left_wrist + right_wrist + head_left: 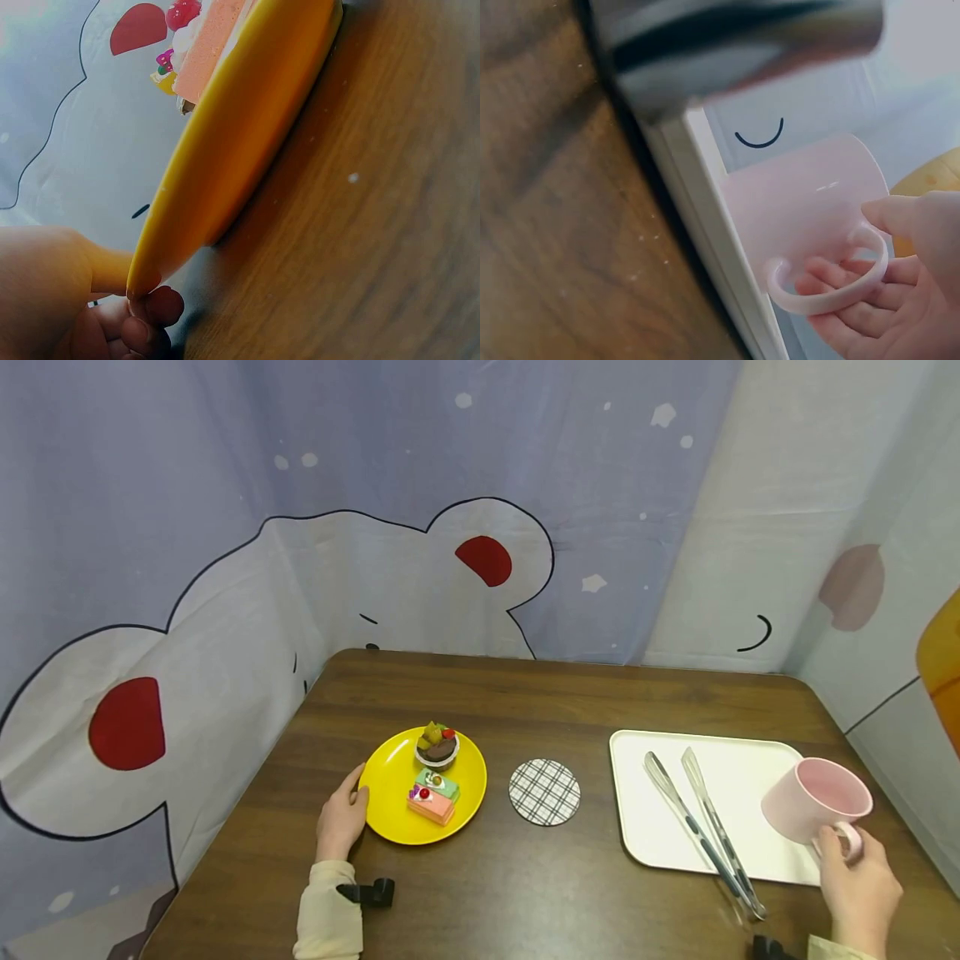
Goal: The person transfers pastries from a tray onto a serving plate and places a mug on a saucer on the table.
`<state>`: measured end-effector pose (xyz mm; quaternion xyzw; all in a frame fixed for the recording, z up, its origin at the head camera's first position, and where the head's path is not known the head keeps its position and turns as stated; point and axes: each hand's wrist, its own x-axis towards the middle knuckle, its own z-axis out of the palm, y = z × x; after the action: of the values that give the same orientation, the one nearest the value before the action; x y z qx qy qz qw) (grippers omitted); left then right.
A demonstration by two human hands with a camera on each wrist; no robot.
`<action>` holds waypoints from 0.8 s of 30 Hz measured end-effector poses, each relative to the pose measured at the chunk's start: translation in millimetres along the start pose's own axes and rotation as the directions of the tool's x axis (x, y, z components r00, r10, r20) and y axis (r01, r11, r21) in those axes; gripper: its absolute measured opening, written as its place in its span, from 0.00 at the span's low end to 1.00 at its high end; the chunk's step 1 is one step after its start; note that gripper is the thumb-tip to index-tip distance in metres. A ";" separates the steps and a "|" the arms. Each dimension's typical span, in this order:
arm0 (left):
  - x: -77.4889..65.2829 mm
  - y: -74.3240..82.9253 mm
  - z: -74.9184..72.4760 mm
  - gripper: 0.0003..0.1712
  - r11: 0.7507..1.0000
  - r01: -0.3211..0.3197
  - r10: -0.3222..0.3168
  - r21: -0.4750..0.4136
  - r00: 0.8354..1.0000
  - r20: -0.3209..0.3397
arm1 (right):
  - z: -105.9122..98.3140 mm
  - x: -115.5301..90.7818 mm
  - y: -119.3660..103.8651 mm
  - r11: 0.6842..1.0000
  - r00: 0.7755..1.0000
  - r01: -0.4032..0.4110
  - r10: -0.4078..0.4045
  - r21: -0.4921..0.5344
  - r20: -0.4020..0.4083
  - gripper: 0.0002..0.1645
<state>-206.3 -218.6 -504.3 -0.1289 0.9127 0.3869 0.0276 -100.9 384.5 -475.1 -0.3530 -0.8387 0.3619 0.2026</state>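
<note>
My left hand (pixel 342 820) pinches the left rim of a yellow plate (pixel 384 797), thumb above and fingers below. In the left wrist view, that side of the plate (pixel 225 157) is tilted up off the table. On it sit a chocolate cupcake with fruit (pixel 437 747), a green cake slice (pixel 442 783) and a pink cake slice (pixel 431 807). At the right, a pink mug (pixel 802 802) stands upright on a white tray (pixel 641 831). My right hand (pixel 862 881) is around its handle (pixel 829 300), fingers loosely extended behind the loop, thumb near its top.
Metal tongs (pixel 705 835) lie across the tray, their joined end past its near edge. A round checked coaster (pixel 544 792) lies between plate and tray on the wooden table (pixel 525 893). A printed curtain (pixel 600 527) hangs behind the table.
</note>
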 end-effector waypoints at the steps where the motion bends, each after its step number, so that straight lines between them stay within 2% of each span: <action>1: 0.0 0.0 0.0 0.30 1.000 -0.001 0.001 -0.001 1.000 0.000 | 0.3 -0.6 0.6 1.000 1.000 -0.001 0.001 0.005 -0.011 0.34; 4: 0.0 0.2 -0.2 0.29 1.000 -0.003 0.003 -0.002 1.000 0.001 | 1.5 -2.7 2.2 1.000 0.999 -0.006 0.007 0.021 -0.047 0.33; 6: -0.7 0.9 -0.7 0.29 1.000 -0.004 0.004 0.000 1.000 0.000 | 3.1 -3.5 3.5 0.998 0.997 -0.022 0.027 0.067 -0.073 0.30; 8: -1.0 1.2 -1.0 0.29 1.000 -0.001 0.001 0.000 1.000 0.001 | 4.8 -4.6 5.2 0.986 0.994 -0.039 0.054 0.162 -0.092 0.18; 10: -1.3 1.6 -1.0 0.30 1.000 0.004 -0.004 -0.001 1.000 0.004 | 6.9 -5.5 7.0 0.960 0.991 -0.055 0.086 0.273 -0.103 0.07; 11: -1.5 1.8 -0.9 0.30 1.000 0.006 -0.006 -0.002 1.000 0.005 | 8.0 -6.0 7.6 0.943 0.990 -0.057 0.096 0.329 -0.103 0.10; 14: -1.5 1.7 -0.3 0.30 1.000 0.011 -0.011 -0.008 1.000 0.004 | 11.3 -8.3 6.3 0.831 0.988 -0.088 0.141 0.550 -0.055 0.18; 16: -2.6 2.1 0.2 0.29 1.000 0.007 -0.007 -0.006 1.000 -0.017 | 12.9 -9.9 4.3 0.754 0.985 -0.123 0.171 0.645 -0.012 0.19; 18: -2.6 1.7 1.0 0.29 1.000 0.005 -0.006 -0.009 1.000 -0.030 | 14.3 -11.3 2.3 0.693 0.981 -0.155 0.191 0.704 0.028 0.19; 19: -2.3 1.3 1.5 0.29 1.000 0.003 -0.004 -0.009 0.999 -0.036 | 14.7 -11.6 1.9 0.692 0.980 -0.167 0.196 0.702 0.040 0.20; 23: -1.5 0.3 0.9 0.29 1.000 0.003 -0.004 -0.014 1.000 -0.030 | 16.5 -10.7 2.4 0.725 0.978 -0.193 0.199 0.661 0.067 0.23; 24: -1.5 0.2 0.4 0.29 1.000 0.005 -0.005 -0.014 1.000 -0.026 | 17.0 -10.0 2.3 0.722 0.976 -0.203 0.204 0.661 0.077 0.24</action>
<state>-204.9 -217.8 -504.2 -0.1363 0.9099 0.3915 0.0155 -103.3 370.4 -488.8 -0.3478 -0.6106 0.6564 0.2746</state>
